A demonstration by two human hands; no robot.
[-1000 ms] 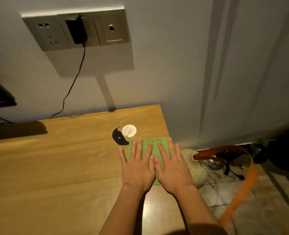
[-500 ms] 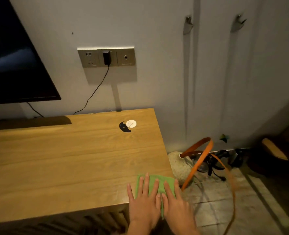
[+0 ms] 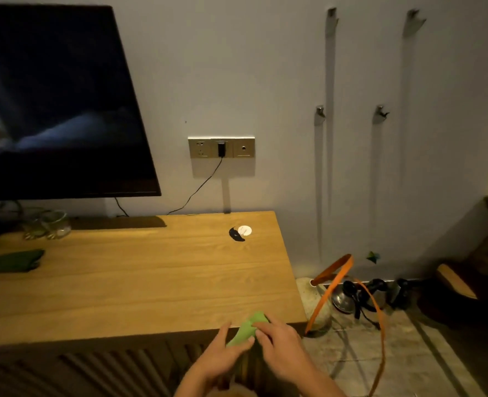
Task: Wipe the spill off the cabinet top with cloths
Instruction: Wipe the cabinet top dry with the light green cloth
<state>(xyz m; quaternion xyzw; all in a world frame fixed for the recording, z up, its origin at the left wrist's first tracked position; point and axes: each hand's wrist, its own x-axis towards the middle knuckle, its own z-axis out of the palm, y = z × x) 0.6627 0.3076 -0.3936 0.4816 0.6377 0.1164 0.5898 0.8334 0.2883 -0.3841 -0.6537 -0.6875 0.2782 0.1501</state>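
Pulled back, both hands (image 3: 254,342) apparently bunch green cloth (image 3: 248,328) at cabinet edge (image 3: 151,335).

Left hand (image 3: 222,355) and right hand (image 3: 280,343) meet low in front, fingers (image 3: 261,328) curled together.
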